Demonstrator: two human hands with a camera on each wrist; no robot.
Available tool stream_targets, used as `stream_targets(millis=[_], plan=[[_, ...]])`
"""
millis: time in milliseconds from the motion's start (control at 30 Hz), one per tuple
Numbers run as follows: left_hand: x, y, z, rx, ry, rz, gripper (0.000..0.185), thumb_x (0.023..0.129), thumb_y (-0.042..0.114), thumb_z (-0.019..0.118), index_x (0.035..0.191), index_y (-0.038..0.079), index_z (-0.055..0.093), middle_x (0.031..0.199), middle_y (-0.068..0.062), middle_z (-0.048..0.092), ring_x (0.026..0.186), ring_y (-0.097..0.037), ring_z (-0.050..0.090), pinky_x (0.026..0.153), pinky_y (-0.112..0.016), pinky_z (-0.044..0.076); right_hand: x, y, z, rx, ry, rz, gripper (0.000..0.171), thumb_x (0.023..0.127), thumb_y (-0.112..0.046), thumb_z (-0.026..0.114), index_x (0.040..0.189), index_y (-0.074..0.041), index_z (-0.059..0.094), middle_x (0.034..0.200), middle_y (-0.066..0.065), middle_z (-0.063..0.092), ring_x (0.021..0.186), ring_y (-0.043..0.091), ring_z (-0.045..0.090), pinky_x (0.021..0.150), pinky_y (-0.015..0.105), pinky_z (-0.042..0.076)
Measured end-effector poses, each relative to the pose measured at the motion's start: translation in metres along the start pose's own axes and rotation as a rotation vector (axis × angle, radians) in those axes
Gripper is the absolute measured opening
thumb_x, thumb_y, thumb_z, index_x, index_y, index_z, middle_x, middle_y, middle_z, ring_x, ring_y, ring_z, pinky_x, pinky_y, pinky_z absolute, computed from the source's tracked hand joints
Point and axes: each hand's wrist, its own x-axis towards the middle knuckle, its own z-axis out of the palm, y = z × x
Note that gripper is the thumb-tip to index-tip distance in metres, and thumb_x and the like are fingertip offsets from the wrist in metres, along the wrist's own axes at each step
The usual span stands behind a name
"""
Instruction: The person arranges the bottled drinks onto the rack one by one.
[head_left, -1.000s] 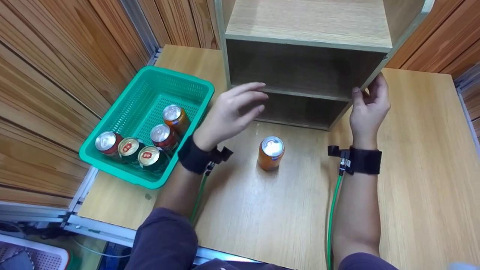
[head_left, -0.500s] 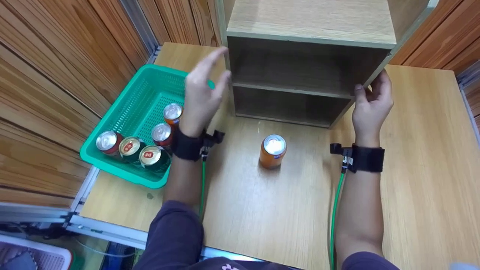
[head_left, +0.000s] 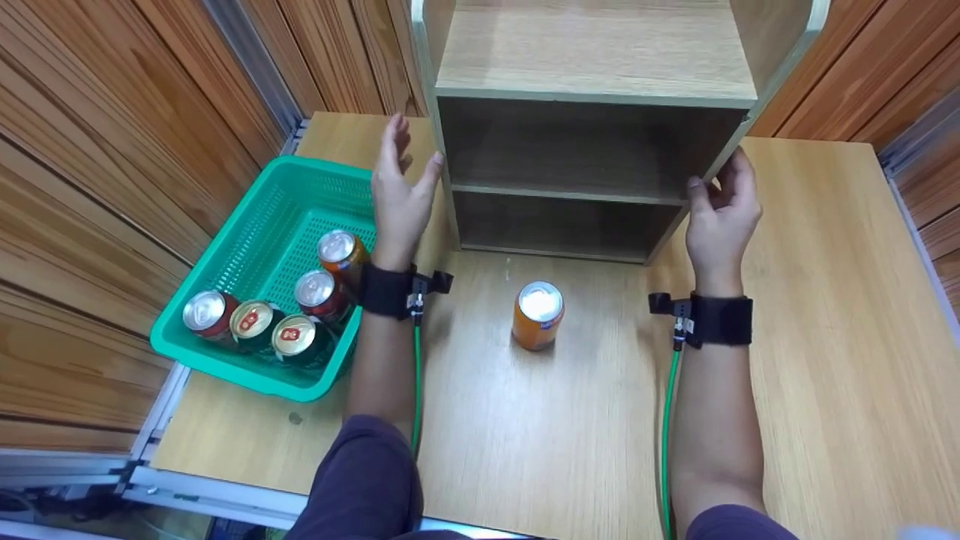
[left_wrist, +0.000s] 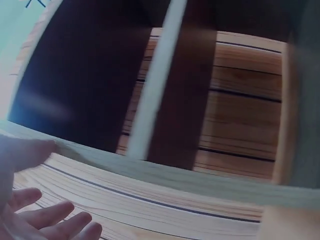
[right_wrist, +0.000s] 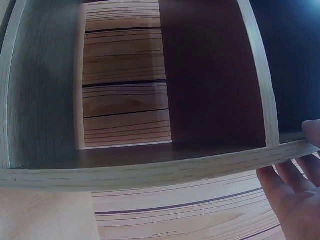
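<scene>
A wooden shelf unit [head_left: 596, 97] stands at the back of the table. My right hand [head_left: 724, 217] grips its right side panel, the thumb at the front edge and the fingers round the outer face. In the right wrist view the fingers [right_wrist: 295, 192] show beyond the panel edge. Beside the left side panel is my left hand [head_left: 401, 199], its fingers loosely extended. Its thumb [left_wrist: 32, 152] is at the panel edge in the left wrist view; the other fingers are apart from the panel. An orange soda can [head_left: 538, 316] stands upright on the table before the shelf.
A green plastic basket [head_left: 217, 371] sits at the left of the table [head_left: 540, 442], holding several upright drink cans, one of them a dark red can [head_left: 321, 294]. Wood-plank walls [head_left: 90, 187] border the left and back. A green cable [head_left: 666, 442] runs from each wrist camera.
My left hand has swung left, from in front of the shelf to its left side panel. My right hand stays on the right panel. The head view has shifted slightly.
</scene>
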Motion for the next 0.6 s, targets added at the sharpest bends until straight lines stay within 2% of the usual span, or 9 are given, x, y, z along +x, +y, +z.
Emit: stream_targets(millis=[67,167,300,367,467,533,600], plan=[[-0.002,0.002,0.004,-0.022,-0.024,-0.022,0.066,0.082,0.024,0.064,0.137,0.01,0.03,0.135,-0.005,0.039,0.12,-0.01,0.037,0.096,-0.027,0.035,0.001,-0.001,-0.001,-0.002,-0.006,0.007,0.05,0.081,0.012,0.053,0.127,-0.006,0.046,0.126,0.006,0.049,0.117,0.017,0.044,0.094,0.034,0.038],[-0.004,0.015,0.007,-0.048,-0.066,-0.026,0.064,0.083,0.019,0.063,0.136,0.005,0.03,0.135,-0.01,0.039,0.12,-0.015,0.038,0.097,-0.03,0.034,0.001,-0.005,-0.004,-0.002,-0.002,0.014,0.049,0.081,0.009,0.055,0.127,-0.007,0.046,0.127,0.006,0.049,0.117,0.017,0.043,0.095,0.033,0.037],[-0.008,0.032,0.008,-0.065,-0.105,-0.013,0.061,0.084,0.013,0.061,0.135,0.001,0.03,0.135,-0.01,0.039,0.121,-0.017,0.038,0.097,-0.032,0.035,-0.001,-0.019,-0.009,0.01,0.045,-0.047,0.047,0.081,0.006,0.058,0.126,-0.004,0.047,0.126,0.007,0.05,0.117,0.018,0.043,0.095,0.035,0.036],[-0.009,0.036,0.008,-0.071,-0.11,-0.005,0.06,0.084,0.013,0.061,0.135,0.0,0.03,0.135,-0.009,0.039,0.12,-0.016,0.039,0.096,-0.033,0.035,-0.003,-0.028,-0.01,0.025,0.083,-0.106,0.046,0.08,0.006,0.059,0.124,-0.001,0.049,0.125,0.008,0.051,0.117,0.02,0.043,0.095,0.036,0.037],[-0.01,0.038,0.008,-0.081,-0.112,0.004,0.059,0.084,0.011,0.06,0.135,0.0,0.031,0.134,-0.009,0.04,0.12,-0.016,0.04,0.096,-0.034,0.036,-0.008,-0.044,-0.006,0.06,0.154,-0.255,0.039,0.078,0.003,0.062,0.116,0.005,0.053,0.121,0.013,0.053,0.115,0.025,0.045,0.094,0.04,0.037],[-0.01,0.038,0.009,-0.082,-0.116,0.004,0.059,0.084,0.01,0.061,0.134,0.0,0.031,0.134,-0.009,0.04,0.119,-0.015,0.041,0.095,-0.034,0.036,-0.012,-0.054,-0.001,0.077,0.195,-0.366,0.036,0.077,-0.008,0.067,0.108,0.008,0.056,0.116,0.017,0.055,0.111,0.03,0.048,0.093,0.043,0.037],[-0.01,0.039,0.011,-0.082,-0.125,0.003,0.059,0.084,0.01,0.061,0.134,0.0,0.032,0.134,-0.01,0.04,0.118,-0.014,0.041,0.095,-0.034,0.037,-0.018,-0.062,0.006,0.083,0.173,-0.467,0.042,0.074,-0.02,0.072,0.099,0.011,0.058,0.108,0.022,0.057,0.104,0.036,0.05,0.091,0.046,0.038]])
